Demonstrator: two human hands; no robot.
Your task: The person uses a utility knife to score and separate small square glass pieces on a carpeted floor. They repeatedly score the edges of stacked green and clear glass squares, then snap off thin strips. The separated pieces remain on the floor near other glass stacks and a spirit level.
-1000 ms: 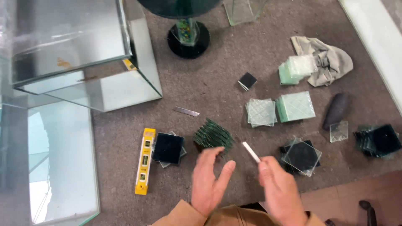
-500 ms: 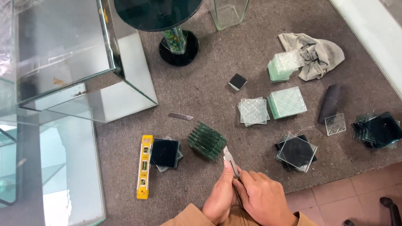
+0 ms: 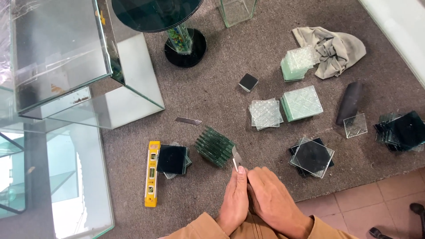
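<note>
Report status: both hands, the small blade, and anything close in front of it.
Left hand and right hand pressed together, pinching small grey metal blade, tip up. Fanned stack of green glass squares just beyond the blade. Nothing between them.

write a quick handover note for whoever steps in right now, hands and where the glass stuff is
Left hand and right hand: pressed together low over the carpet, sharing a grip on a small flat blade that points up.
Just beyond its tip: stack of dark green glass squares.
Left of that: black squares beside a yellow spirit level.
Right: clear sheet on black squares.
The stack shows no handling yet.
</note>
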